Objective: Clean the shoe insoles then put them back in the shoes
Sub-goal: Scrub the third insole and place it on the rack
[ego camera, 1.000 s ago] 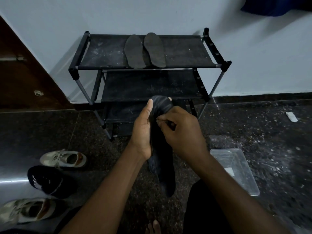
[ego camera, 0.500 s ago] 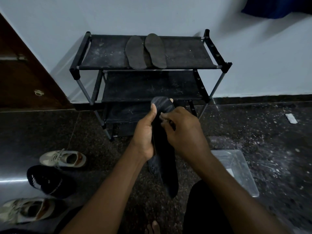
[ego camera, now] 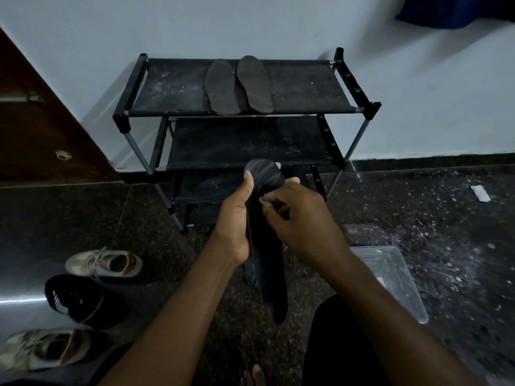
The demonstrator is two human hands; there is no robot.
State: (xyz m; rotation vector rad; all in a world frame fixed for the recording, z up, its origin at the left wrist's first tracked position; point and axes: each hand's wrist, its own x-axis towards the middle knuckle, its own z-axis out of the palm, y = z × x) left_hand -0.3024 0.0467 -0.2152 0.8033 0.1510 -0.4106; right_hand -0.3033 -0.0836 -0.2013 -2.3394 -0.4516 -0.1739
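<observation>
A dark insole (ego camera: pixel 271 285) stands upright in front of me, toe end up. My left hand (ego camera: pixel 237 224) grips it from the left, thumb on its face and fingers wrapped behind. My right hand (ego camera: pixel 303 227) is curled over the insole's upper face, thumb and forefinger pinched together against it. Whether something small sits between those fingertips is hidden. Two more dark insoles (ego camera: pixel 221 87) (ego camera: pixel 255 83) lie side by side on the top shelf of a black shoe rack (ego camera: pixel 306 87).
On the floor at the left lie a beige sneaker (ego camera: pixel 106 263), a black shoe (ego camera: pixel 75 299) and another beige sneaker (ego camera: pixel 44 349). A clear plastic tub (ego camera: pixel 395 280) sits at the right. The brown door (ego camera: pixel 33 129) is at the left and my toes (ego camera: pixel 253 377) at the bottom edge.
My right fingertips have shifted slightly on the insole's face. The left hand keeps the same grip and the insole stays upright in place.
</observation>
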